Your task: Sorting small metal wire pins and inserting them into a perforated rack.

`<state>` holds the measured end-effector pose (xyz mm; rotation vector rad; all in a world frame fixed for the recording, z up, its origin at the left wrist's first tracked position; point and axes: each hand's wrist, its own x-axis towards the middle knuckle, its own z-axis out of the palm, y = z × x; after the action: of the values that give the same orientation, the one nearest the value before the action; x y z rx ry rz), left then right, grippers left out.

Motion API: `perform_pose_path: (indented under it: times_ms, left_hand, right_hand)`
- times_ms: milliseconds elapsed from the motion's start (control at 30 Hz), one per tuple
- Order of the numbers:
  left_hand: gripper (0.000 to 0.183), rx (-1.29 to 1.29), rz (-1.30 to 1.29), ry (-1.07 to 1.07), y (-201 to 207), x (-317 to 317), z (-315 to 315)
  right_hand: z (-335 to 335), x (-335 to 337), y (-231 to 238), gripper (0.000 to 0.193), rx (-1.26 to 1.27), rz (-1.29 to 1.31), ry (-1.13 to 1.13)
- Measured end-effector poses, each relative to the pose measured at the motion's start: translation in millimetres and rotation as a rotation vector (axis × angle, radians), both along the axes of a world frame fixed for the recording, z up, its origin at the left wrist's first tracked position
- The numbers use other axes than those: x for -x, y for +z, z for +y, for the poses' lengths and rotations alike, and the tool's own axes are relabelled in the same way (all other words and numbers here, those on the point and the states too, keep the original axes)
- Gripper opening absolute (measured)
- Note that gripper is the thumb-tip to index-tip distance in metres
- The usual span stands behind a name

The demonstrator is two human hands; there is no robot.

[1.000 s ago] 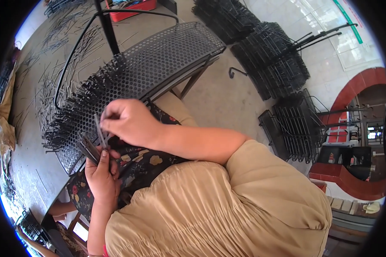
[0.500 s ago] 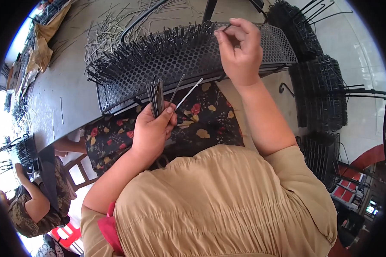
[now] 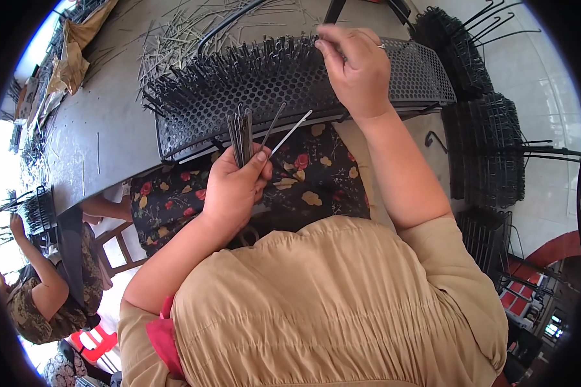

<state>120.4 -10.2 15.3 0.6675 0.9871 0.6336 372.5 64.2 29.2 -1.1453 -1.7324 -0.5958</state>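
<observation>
My left hand (image 3: 235,184) is closed around a bundle of thin dark metal rods (image 3: 241,135). Two of them fan out to the right, one a shiny silver rod (image 3: 290,134). Over the perforated black metal tray (image 3: 206,122), my right hand (image 3: 360,71) has its thumb and forefinger in a pinch; I cannot make out what is between them. They are at the right end of a dense row of upright black rods (image 3: 239,68) standing in the tray's holes. The right part of the tray shows bare mesh.
Loose thin rods (image 3: 181,39) lie scattered on the grey table (image 3: 84,145) behind the tray. Racks of black metal pieces (image 3: 487,148) stand on the right. Flowered fabric (image 3: 303,174) covers my lap. Another person (image 3: 51,290) works at the far left beside a rack.
My right hand has turned more palm-down, its fingertips moving slightly left toward the row of rods. The left hand keeps its bundle; the whole view has shifted slightly.
</observation>
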Motion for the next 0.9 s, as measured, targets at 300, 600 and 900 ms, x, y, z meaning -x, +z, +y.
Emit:
perform_pose_path:
  times_ms: [300, 600, 900]
  left_hand:
    - [0.007, 0.016, -0.08, 0.057, -2.7, 2.5, 2.6]
    - [0.006, -0.041, -0.068, -0.016, -0.6, -0.1, 2.7]
    - [0.007, -0.018, 0.014, -0.004, -2.7, -0.1, 0.2]
  right_hand:
    - [-48.3, 33.8, -6.7, 0.024, 0.476, 0.674, 0.023]
    - [-52.0, 28.9, 3.6, 0.029, 0.688, 1.245, 0.323]
    - [-19.6, -0.2, -15.3, 0.035, 0.026, 0.494, 0.079]
